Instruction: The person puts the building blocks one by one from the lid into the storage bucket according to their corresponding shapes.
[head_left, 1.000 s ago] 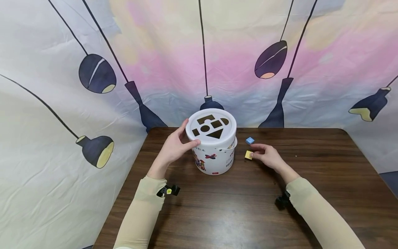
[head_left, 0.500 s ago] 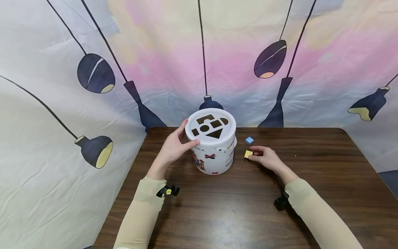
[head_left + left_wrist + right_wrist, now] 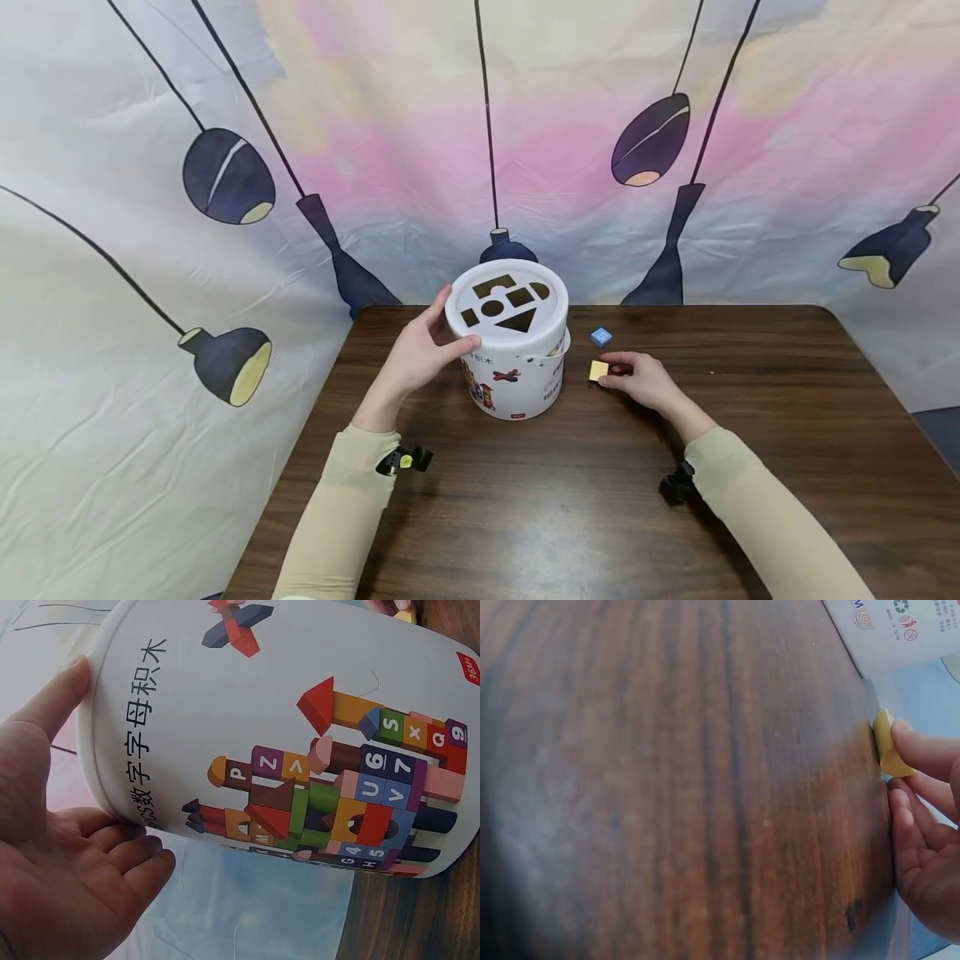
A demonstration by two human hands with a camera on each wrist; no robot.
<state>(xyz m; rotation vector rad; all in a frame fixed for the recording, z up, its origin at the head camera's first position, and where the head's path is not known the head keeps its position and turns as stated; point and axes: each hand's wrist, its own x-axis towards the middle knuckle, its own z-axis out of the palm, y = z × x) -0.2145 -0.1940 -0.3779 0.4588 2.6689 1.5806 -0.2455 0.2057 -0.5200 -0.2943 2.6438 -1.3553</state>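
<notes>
A white toy-block bucket (image 3: 517, 383) stands upright on the table, its lid (image 3: 551, 321) cut with shaped holes. My left hand (image 3: 417, 354) holds the lid's rim at the left, thumb at the front and index finger farther back. In the left wrist view, the other fingers curl beside the rim. To the bucket's right, my right hand (image 3: 647, 383) pinches a small yellow block (image 3: 598, 371) between thumb and fingers. That block shows a rounded side in the right wrist view. Just behind it lies a blue block (image 3: 601, 337) with a white mark on top.
The dark wooden table (image 3: 525, 500) reaches back to a hanging cloth (image 3: 420, 125) printed with lamps. A white carrying handle (image 3: 557, 357) hangs at the bucket's right side. Each wrist wears a small black camera.
The right hand's fingers have closed in on the yellow block, which has turned slightly. The left hand and the bucket have stayed in place.
</notes>
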